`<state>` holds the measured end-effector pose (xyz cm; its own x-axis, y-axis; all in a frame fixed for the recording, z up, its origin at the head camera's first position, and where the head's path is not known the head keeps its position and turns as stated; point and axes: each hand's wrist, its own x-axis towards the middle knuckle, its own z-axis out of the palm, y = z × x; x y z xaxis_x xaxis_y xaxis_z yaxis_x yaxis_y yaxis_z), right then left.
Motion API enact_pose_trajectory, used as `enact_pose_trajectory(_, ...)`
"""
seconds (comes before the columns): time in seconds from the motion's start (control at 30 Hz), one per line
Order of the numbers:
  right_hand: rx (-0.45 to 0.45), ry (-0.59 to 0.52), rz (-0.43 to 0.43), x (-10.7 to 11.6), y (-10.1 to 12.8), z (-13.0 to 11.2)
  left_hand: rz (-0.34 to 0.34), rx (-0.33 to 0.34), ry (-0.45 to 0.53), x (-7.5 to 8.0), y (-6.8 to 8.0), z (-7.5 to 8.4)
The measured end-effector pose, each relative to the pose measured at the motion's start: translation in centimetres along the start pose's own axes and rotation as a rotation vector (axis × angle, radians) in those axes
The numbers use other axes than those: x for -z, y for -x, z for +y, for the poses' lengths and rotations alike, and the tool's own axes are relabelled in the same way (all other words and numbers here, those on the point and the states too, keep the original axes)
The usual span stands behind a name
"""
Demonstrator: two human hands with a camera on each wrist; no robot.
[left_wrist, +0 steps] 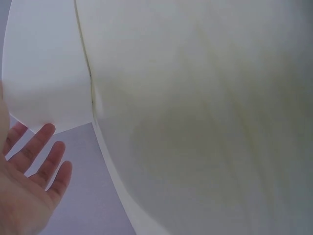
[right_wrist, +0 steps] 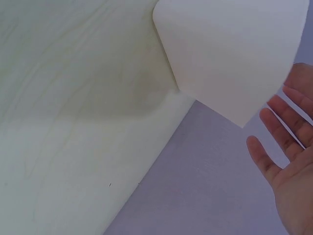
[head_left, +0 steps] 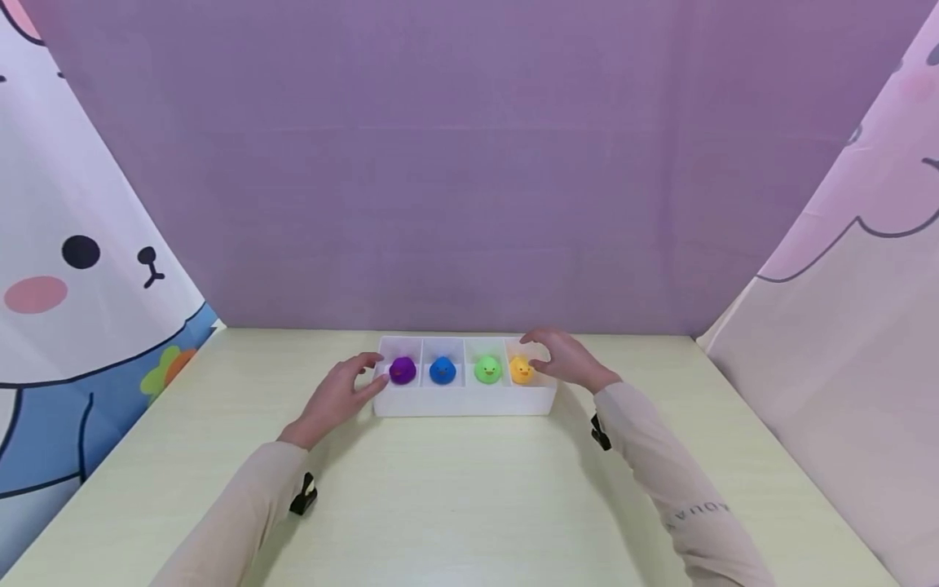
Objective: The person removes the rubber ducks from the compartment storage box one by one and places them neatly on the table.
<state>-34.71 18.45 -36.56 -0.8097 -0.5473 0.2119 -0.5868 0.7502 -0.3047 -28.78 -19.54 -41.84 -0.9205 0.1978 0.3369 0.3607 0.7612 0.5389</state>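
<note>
A white divided box [head_left: 464,401] sits near the table's back edge, with one small toy duck per compartment. From left to right come a purple duck [head_left: 402,370], a blue duck [head_left: 443,371], a green duck [head_left: 487,369] and a yellow duck [head_left: 521,370]. At the box's left end is my left hand [head_left: 339,397], thumb and fingers apart, fingertips right at the rim beside the purple duck. My right hand [head_left: 568,357] reaches over the right end, its thumb overlapping the yellow duck's edge. Both wrist views show relaxed, spread fingers beside the box's outer walls; the ducks are hidden there.
The pale wooden table [head_left: 455,505] extends in front of the box. A purple backdrop [head_left: 455,179] rises just behind it. Cartoon-printed curtains hang along the left side [head_left: 88,342] and the right side [head_left: 851,367].
</note>
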Motion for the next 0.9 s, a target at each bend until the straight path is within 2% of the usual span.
enact_pose_trajectory(0.4,0.043,0.038,-0.056,-1.0,-0.8,0.3,-0.009,0.011,0.035,0.2,-0.1,0.4)
enact_pose_trajectory(0.63,0.007,0.063,-0.095,-1.8,-1.2,0.6,-0.019,0.023,0.030,0.2,-0.1,0.7)
enact_pose_trajectory(0.9,0.019,0.097,-0.116,-2.1,-1.2,0.4,-0.010,0.028,0.028,0.3,0.0,0.8)
